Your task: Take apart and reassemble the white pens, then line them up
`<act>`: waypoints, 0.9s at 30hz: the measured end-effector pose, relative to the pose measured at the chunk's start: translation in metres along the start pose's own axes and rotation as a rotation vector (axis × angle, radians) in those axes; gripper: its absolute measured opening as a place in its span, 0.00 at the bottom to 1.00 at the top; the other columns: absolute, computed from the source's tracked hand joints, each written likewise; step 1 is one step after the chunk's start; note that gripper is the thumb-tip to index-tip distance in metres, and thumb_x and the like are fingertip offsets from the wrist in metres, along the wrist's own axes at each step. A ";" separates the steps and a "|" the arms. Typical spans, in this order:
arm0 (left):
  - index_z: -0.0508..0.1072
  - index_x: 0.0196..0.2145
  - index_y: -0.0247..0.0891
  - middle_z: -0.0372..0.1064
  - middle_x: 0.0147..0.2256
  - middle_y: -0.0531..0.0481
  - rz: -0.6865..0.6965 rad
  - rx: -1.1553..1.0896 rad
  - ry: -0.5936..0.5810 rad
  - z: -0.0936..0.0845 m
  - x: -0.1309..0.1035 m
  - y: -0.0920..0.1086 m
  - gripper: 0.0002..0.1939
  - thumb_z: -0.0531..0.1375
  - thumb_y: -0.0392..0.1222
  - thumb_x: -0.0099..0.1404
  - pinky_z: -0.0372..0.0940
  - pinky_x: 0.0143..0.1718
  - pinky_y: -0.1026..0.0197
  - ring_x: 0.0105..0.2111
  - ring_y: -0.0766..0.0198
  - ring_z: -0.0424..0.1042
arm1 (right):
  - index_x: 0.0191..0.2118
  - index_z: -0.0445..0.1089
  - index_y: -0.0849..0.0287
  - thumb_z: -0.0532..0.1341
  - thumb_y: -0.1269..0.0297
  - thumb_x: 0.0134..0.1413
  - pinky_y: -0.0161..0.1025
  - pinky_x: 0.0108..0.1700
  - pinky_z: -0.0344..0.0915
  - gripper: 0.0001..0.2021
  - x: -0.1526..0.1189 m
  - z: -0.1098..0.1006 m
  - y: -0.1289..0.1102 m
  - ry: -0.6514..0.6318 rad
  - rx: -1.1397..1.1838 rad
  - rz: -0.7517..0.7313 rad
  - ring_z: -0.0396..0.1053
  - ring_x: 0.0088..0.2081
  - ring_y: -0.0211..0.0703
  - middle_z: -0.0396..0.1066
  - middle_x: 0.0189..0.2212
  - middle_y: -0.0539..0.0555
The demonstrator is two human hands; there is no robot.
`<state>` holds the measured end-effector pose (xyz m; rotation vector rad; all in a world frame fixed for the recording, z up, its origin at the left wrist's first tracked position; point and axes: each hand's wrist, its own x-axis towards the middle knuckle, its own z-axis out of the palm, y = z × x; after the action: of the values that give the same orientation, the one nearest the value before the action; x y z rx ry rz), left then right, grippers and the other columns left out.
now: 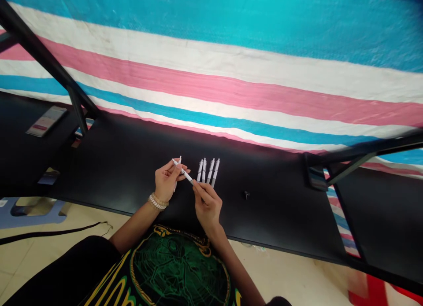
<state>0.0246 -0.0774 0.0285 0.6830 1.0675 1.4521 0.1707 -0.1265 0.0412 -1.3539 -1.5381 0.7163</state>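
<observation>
A white pen (187, 175) slants between my two hands above the black table. My left hand (165, 178), with a beaded bracelet at the wrist, is closed on its upper end. The fingertips of my right hand (207, 201) pinch its lower, grey end. Another white pen (180, 159) shows partly behind my left fingers; whether it is held or lies on the table I cannot tell. Just beyond my right hand, several white pens with grey lower ends (210, 170) lie side by side in a row.
To the right on the black table (264, 200) lies a small dark object (246, 195). A phone (46, 121) rests on the neighbouring table at the left. Striped sheeting (214, 86) hangs along the back edge, between black metal posts. A blue-grey plastic stool (39, 212) stands at the lower left.
</observation>
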 end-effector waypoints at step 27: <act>0.71 0.43 0.35 0.78 0.37 0.43 -0.044 -0.190 0.112 0.000 -0.001 -0.006 0.20 0.70 0.47 0.59 0.75 0.40 0.54 0.36 0.54 0.80 | 0.52 0.74 0.55 0.63 0.61 0.60 0.43 0.41 0.75 0.15 0.006 0.006 0.007 -0.022 0.304 0.249 0.76 0.40 0.44 0.76 0.43 0.57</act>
<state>0.0278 -0.0785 0.0232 0.4446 1.0078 1.5449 0.1680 -0.1185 0.0344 -1.3184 -1.2281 1.0768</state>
